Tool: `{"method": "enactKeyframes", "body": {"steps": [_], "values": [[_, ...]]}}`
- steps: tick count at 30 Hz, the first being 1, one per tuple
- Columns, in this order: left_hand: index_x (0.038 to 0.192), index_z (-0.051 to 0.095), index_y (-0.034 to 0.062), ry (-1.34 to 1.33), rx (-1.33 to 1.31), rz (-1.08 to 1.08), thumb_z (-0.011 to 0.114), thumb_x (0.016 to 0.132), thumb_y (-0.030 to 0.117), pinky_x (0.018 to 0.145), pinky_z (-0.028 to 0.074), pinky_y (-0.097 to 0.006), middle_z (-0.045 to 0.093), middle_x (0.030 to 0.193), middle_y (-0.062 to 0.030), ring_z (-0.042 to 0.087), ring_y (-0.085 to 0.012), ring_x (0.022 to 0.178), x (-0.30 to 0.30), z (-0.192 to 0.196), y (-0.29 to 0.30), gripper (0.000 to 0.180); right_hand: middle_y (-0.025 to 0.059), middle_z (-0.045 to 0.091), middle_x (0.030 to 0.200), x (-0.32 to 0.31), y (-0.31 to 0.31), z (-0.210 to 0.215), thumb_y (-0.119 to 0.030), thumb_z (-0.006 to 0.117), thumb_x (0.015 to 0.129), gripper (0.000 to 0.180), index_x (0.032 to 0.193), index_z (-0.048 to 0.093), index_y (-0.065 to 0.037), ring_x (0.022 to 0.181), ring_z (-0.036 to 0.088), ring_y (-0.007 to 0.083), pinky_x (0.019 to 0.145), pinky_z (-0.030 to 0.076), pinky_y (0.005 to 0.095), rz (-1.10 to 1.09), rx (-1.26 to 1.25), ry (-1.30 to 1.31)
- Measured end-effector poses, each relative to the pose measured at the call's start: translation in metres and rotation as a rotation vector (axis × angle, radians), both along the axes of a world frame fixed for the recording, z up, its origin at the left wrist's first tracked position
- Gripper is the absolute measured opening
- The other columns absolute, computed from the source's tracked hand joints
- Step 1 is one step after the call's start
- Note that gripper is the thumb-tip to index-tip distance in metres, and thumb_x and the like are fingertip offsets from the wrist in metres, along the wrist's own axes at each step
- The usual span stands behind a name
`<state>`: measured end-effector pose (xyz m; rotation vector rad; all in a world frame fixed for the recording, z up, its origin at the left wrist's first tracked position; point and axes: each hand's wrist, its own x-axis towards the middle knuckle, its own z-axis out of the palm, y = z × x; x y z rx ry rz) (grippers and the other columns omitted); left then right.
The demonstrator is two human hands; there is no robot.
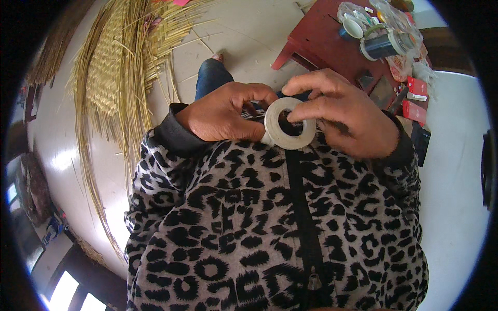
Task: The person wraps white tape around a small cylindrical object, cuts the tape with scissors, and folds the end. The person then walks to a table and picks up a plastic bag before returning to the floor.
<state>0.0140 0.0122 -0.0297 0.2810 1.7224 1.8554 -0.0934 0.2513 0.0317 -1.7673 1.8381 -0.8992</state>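
A roll of white tape [274, 124] is held in front of my chest, its round hole facing up toward me. My left hand [220, 113] pinches the roll's left side between thumb and fingers. From the other side my right hand [353, 116] grips it, one fingertip reaching over the rim into the hole. Another finger of that hand arches above the roll, apart from it. The undersides of both hands are hidden, and no loose tape end can be made out.
A partly woven straw mat [106, 85] with long loose strands lies on the pale floor at the left. At the far right stands a dark red table [321, 39], bearing a glass jar [386, 45], a white cup [353, 29], plastic bags and red boxes [416, 88].
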Motion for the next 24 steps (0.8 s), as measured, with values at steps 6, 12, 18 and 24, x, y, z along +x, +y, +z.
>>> {"method": "enactKeyframes", "body": {"steps": [6,12,18,24], "values": [[0.121,0.058,0.0014,0.003,0.127,0.012,0.077,0.083,0.005,0.092,0.045,-0.025,0.063,0.109,-0.0001,0.057,-0.0069,0.1,0.0,-0.006,0.004,0.042,0.0173,0.039,0.145,0.013,0.014,-0.002,0.007,0.064,0.066,0.048,0.111,0.062,-0.01,0.136,0.036,0.0385,0.109,0.032,0.0474,-0.047,0.093,0.124],[0.117,0.059,0.0013,0.009,0.106,-0.003,0.078,0.081,0.008,0.092,0.044,-0.026,0.061,0.108,0.0001,0.056,-0.0072,0.101,0.0,-0.002,0.004,0.041,0.0148,0.047,0.141,-0.002,0.007,0.006,0.0,0.064,0.083,0.023,0.104,0.06,-0.008,0.133,0.045,0.0327,0.105,0.039,0.0416,-0.032,-0.058,-0.003],[0.129,0.057,0.0029,0.04,0.056,-0.03,0.081,0.078,0.008,0.099,0.045,-0.029,0.064,0.116,-0.0033,0.058,-0.0112,0.107,-0.005,0.001,0.008,0.056,0.0109,0.065,0.108,-0.012,-0.01,0.015,-0.008,0.062,0.092,0.018,0.109,0.059,-0.002,0.1,0.065,0.0224,0.086,0.05,0.031,-0.031,-0.02,-0.167],[0.126,0.058,0.0035,0.007,0.065,0.002,0.081,0.079,0.01,0.102,0.045,-0.034,0.064,0.118,-0.0051,0.059,-0.0164,0.11,-0.008,0.008,0.01,0.053,0.0094,0.065,0.106,-0.021,-0.024,0.011,-0.012,0.058,0.098,0.025,0.12,0.056,-0.001,0.096,0.063,0.0181,0.084,0.05,0.0288,-0.035,-0.072,-0.19]]}}
